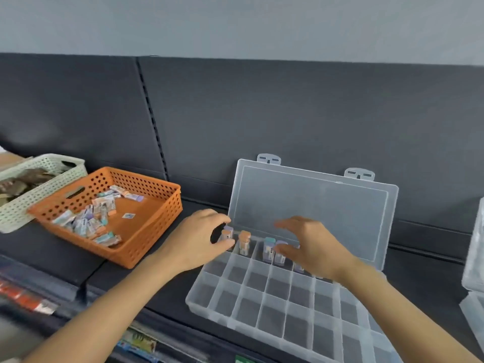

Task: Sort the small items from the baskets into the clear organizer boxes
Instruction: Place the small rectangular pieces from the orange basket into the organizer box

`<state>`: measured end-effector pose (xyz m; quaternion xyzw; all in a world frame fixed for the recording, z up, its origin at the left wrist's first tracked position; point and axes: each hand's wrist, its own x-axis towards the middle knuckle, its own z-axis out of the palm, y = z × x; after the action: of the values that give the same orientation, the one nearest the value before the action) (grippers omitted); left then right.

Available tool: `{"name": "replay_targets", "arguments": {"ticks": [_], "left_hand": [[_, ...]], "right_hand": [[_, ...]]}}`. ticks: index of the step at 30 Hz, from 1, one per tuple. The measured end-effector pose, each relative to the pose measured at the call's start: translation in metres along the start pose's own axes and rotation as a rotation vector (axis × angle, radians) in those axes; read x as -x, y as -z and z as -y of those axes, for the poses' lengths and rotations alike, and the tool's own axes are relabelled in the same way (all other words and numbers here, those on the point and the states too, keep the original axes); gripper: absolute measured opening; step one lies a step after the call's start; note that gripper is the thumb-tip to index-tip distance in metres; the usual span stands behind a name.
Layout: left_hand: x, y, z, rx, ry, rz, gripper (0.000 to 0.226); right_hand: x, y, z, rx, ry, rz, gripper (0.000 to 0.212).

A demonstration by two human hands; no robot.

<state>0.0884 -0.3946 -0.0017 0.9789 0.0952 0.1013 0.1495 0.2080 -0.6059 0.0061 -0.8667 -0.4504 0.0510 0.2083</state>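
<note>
Basket (163, 213) lies left of the organizer box (262, 310), second box (474, 258) seemingly right.

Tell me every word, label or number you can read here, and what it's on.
Nothing is legible.
Packets in the basket: print too blurred.
Sticker on the basket floor: too small.
Tubes in the organizer: labels blurred.
Packages at the bottom edge: print blurred.

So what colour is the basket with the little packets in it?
The basket is orange, clearest in the head view.
</note>
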Motion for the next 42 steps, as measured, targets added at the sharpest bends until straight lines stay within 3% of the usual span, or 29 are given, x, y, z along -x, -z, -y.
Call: {"name": "replay_targets", "arguments": {"ticks": [5, 15, 25, 33, 42], "left_hand": [[0.02, 0.027, 0.049, -0.02, 0.077, -0.052, 0.054], [0.034, 0.074, 0.173, -0.02, 0.051, -0.053, 0.057], [0.043, 0.105, 0.281, 0.005, 0.042, 0.03, 0.057], [0.034, 0.1, 0.322, 0.038, 0.076, 0.109, 0.059], [0.013, 0.095, 0.341, -0.037, 0.167, 0.143, 0.043]], "right_hand": [[-0.029, -0.014, 0.044, 0.009, 0.08, 0.031, 0.057], [-0.102, -0.065, 0.143, 0.022, 0.099, 0.02, 0.067], [-0.168, -0.12, 0.235, 0.01, 0.119, -0.027, 0.058], [-0.2, -0.146, 0.255, 0.039, 0.139, 0.005, 0.048], [-0.229, -0.156, 0.24, -0.042, 0.127, 0.062, 0.048]]}}
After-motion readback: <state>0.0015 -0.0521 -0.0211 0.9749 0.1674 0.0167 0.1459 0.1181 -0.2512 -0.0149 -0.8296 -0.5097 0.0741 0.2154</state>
